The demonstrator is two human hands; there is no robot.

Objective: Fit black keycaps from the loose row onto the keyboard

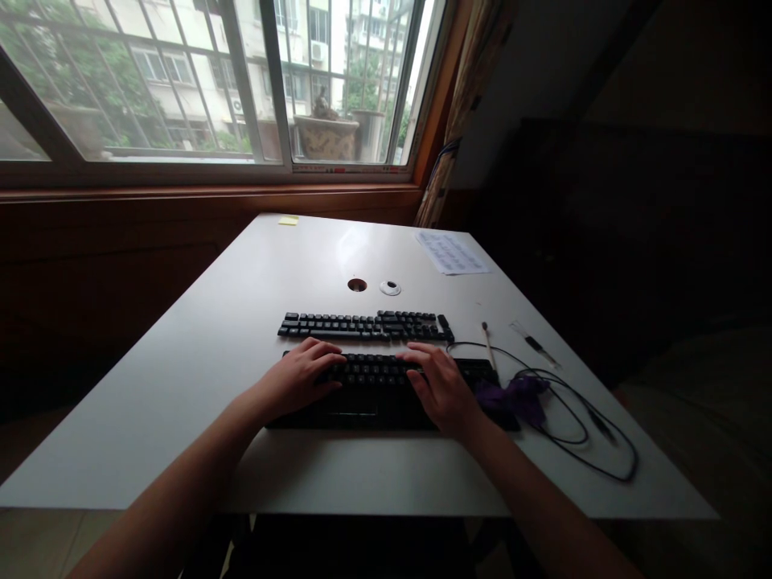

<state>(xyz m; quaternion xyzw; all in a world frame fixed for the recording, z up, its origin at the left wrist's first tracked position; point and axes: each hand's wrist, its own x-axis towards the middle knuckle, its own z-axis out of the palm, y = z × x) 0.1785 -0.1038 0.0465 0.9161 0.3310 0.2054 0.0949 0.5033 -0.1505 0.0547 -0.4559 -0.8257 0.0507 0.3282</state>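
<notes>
A black keyboard lies near the front of a white desk. My left hand rests on its left half, fingers curled over the keys. My right hand lies on its right half with the fingers stretched over the keys. Neither hand holds anything. A second black keyboard sits just behind the first one, untouched.
A purple cloth and a looped black cable lie right of the near keyboard. A thin brush, a small tool, a printed sheet, a cable hole and a yellow note are farther back. A window is behind.
</notes>
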